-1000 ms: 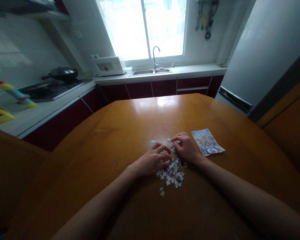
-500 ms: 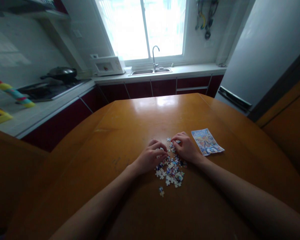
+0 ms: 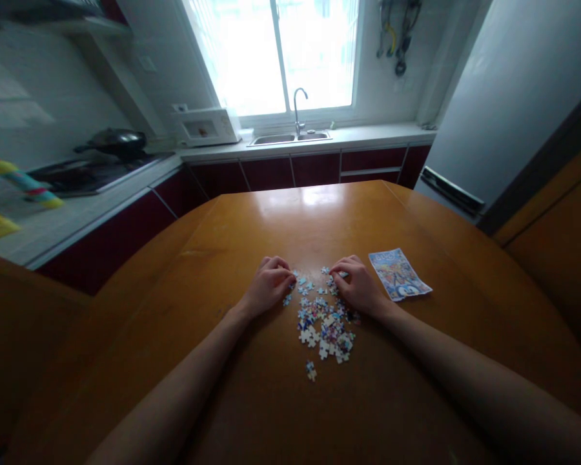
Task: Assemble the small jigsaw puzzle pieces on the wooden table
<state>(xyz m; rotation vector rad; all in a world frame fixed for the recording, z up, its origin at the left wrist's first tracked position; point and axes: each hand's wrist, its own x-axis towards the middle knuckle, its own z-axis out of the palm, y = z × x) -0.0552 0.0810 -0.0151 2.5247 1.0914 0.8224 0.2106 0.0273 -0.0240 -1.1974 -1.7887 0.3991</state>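
A loose heap of jigsaw puzzle pieces [image 3: 326,326] lies on the wooden table, some with the white back up, others with the printed side. Left of the pile, my left hand [image 3: 270,284] rests with thumb and fingers pinched on a small puzzle piece [image 3: 293,278]. Light blue pieces [image 3: 305,284] are scattered beside its fingertips. On the pile's right edge, my right hand [image 3: 359,284] is curled, its thumb and forefinger closed on a puzzle piece [image 3: 343,274] that they partly cover. Closer to me, a small cluster of joined pieces [image 3: 310,370] lies apart.
A creased picture sheet [image 3: 399,274] lies right of my right hand on the wooden table [image 3: 213,258]. Beyond the table are a counter with a sink [image 3: 290,138], a microwave [image 3: 208,126] and a stove with a black pan [image 3: 119,141]. A fridge [image 3: 508,97] stands at right.
My left hand has moved left, off the pile, uncovering light blue pieces. My right hand has stayed nearly where it was. The view has shifted slightly.
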